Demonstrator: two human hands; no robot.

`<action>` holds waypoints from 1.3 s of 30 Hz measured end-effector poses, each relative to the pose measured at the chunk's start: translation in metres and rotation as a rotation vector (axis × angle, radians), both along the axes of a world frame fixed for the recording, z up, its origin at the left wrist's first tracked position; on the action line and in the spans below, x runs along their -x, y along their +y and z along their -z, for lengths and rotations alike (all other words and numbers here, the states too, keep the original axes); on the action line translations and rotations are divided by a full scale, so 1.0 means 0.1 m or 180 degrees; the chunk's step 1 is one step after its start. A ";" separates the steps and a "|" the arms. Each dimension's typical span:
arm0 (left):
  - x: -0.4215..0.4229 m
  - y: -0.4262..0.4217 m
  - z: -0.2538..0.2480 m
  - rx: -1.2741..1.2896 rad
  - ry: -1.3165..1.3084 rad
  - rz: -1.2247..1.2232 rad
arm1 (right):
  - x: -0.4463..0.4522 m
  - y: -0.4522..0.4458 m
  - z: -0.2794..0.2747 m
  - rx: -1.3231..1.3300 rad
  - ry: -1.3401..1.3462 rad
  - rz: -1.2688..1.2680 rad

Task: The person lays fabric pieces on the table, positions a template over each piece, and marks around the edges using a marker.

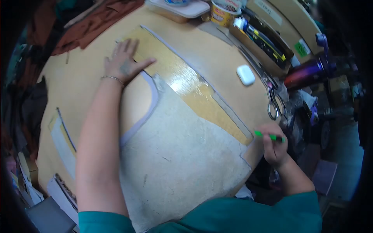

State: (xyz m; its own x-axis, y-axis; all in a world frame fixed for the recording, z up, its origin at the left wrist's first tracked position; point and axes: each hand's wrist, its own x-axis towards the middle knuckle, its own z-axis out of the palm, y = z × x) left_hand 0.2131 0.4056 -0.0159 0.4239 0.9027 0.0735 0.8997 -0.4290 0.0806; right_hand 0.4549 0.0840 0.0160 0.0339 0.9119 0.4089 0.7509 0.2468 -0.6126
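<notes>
My left hand (pixel 125 64) lies flat with its fingers spread, on the upper left end of a shiny yellowish strip (pixel 167 64). This strip runs along the edge of a large grey garment pattern piece (pixel 175 155) with a curved cutout. Lavender fabric (pixel 154 97) shows as a narrow border from under the pattern. At the lower right corner of the strip, my right hand (pixel 275 146) is closed around a bright green pen (pixel 268 136) with a dark end. Its tip is near the pattern's edge; I cannot tell whether it touches.
Scissors (pixel 275 105), a white earbud case (pixel 245 75) and a box of tools (pixel 264 44) lie at the right. A yellow tub (pixel 224 14) and a lidded plastic container (pixel 178 8) stand at the back. Brown fabric (pixel 91 25) hangs over the upper left table edge.
</notes>
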 end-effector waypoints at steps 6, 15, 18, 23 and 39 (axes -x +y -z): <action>0.04 0.01 -0.07 0.0243 -0.0056 0.0007 | 0.52 2.26 0.36 0.0077 0.2172 -0.0232; 0.06 0.04 0.01 0.0163 -0.0143 0.0069 | 0.79 4.14 0.71 -0.0493 0.1258 0.0039; 0.05 0.04 0.01 0.0099 -0.0160 0.0047 | 0.81 3.92 0.61 -0.0356 0.0681 0.0121; 0.03 0.03 0.03 0.0021 -0.0118 0.0011 | 0.67 2.67 0.31 0.0258 -0.0159 0.0316; -0.48 -1.43 -0.19 -0.0342 -0.0145 0.0540 | 0.24 1.04 0.38 -0.0180 0.0813 0.0284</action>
